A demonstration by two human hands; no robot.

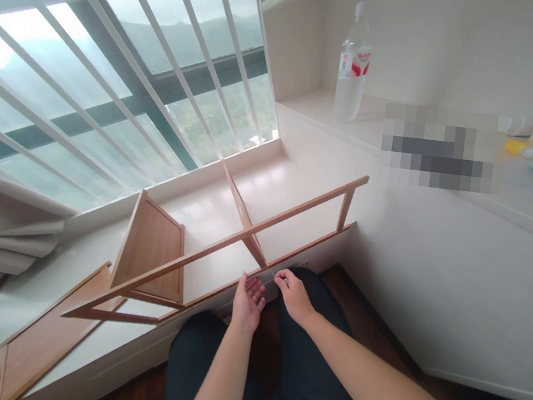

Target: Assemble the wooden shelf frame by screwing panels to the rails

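A wooden frame [222, 246] lies on the white window ledge [299, 165], stretching from the lower left toward the upper right. It is built of thin light-brown rails: one long top rail runs diagonally, a second long rail runs below it along the ledge's front edge, and a short upright post joins them at the right end. A flat square panel [152, 248] stands tilted inside the frame at the left, and a narrower slanted board crosses the rails near the middle. The wood has a warm, smooth finish with slightly darker edges.

The left hand [248, 300] is just beside the frame's lower rail, palm up and fingers loosely spread, grasping nothing. The right hand [294, 293] is close beside it, its fingers [281, 279] curled toward the same rail; whether they pinch something small cannot be told. Both hands hover over the person's dark-clad knees.

Another flat wooden board [38, 341] lies on the ledge at the lower left. A clear plastic bottle [353, 62] with a red label stands on a white shelf in the corner, well apart from the frame. White window bars [167, 60] rise behind the ledge.
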